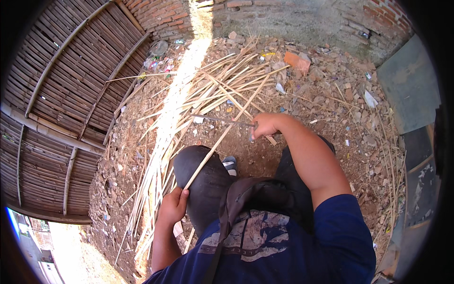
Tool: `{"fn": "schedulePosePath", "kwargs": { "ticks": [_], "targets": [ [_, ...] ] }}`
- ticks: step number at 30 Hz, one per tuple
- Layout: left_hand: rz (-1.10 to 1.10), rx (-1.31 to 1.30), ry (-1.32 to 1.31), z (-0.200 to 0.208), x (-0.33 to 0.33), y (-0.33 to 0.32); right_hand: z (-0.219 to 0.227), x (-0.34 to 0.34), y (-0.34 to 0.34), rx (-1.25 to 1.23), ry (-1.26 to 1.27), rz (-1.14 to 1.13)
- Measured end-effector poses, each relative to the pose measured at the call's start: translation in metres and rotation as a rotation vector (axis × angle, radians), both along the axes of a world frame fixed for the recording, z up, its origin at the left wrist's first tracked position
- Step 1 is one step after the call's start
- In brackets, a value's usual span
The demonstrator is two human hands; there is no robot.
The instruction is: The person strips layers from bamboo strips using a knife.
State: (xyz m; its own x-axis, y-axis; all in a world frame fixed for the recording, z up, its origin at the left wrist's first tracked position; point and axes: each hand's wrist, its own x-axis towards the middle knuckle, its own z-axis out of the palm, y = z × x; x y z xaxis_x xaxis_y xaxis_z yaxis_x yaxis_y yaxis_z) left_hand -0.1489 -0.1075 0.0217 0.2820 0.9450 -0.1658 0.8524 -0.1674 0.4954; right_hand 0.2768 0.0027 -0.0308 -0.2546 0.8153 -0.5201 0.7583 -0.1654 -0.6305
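My left hand (174, 206) is closed around the lower end of a long pale bamboo strip (210, 152), beside my left knee. The strip slants up and to the right, across my knee and over the ground ahead. In front of my body, my right hand (266, 126) is closed on the handle of a long thin knife (220, 120). Its dark blade points left and crosses the strip; whether it touches the strip I cannot tell. The handle is mostly hidden in my fingers. Beyond the blade lies a loose pile of split bamboo strips (208, 97).
More strips (152, 208) lie along my left side. A slatted bamboo panel (61, 71) stands at the left, a brick wall (293, 23) at the back and grey boards (407, 83) at the right. Rubble and litter cover the ground, with an orange tile piece (298, 62) near the wall.
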Motion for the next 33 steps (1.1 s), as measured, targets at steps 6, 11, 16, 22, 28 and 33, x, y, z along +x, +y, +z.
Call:
{"fn": "schedulePosePath", "kwargs": {
  "ticks": [6, 11, 16, 22, 28, 33],
  "targets": [
    [-0.015, 0.009, 0.006, -0.003, 0.001, 0.001, -0.007, 0.004, -0.001, 0.201, -0.119, 0.046],
    [0.003, -0.011, -0.005, -0.004, 0.000, 0.000, 0.008, -0.005, -0.006, 0.205, -0.142, 0.014],
    [-0.016, 0.022, -0.020, -0.006, -0.001, 0.001, 0.025, -0.017, -0.014, 0.300, -0.204, 0.116],
    [-0.008, 0.051, 0.001, -0.009, -0.003, -0.003, 0.016, -0.013, 0.000, 0.034, -0.055, 0.059],
    [-0.036, 0.076, -0.012, -0.001, 0.005, 0.002, -0.008, 0.013, 0.003, 0.370, -0.217, -0.097],
    [-0.027, 0.068, -0.004, -0.006, 0.001, -0.001, 0.020, -0.032, -0.016, 0.384, -0.247, 0.070]
  ]
}}
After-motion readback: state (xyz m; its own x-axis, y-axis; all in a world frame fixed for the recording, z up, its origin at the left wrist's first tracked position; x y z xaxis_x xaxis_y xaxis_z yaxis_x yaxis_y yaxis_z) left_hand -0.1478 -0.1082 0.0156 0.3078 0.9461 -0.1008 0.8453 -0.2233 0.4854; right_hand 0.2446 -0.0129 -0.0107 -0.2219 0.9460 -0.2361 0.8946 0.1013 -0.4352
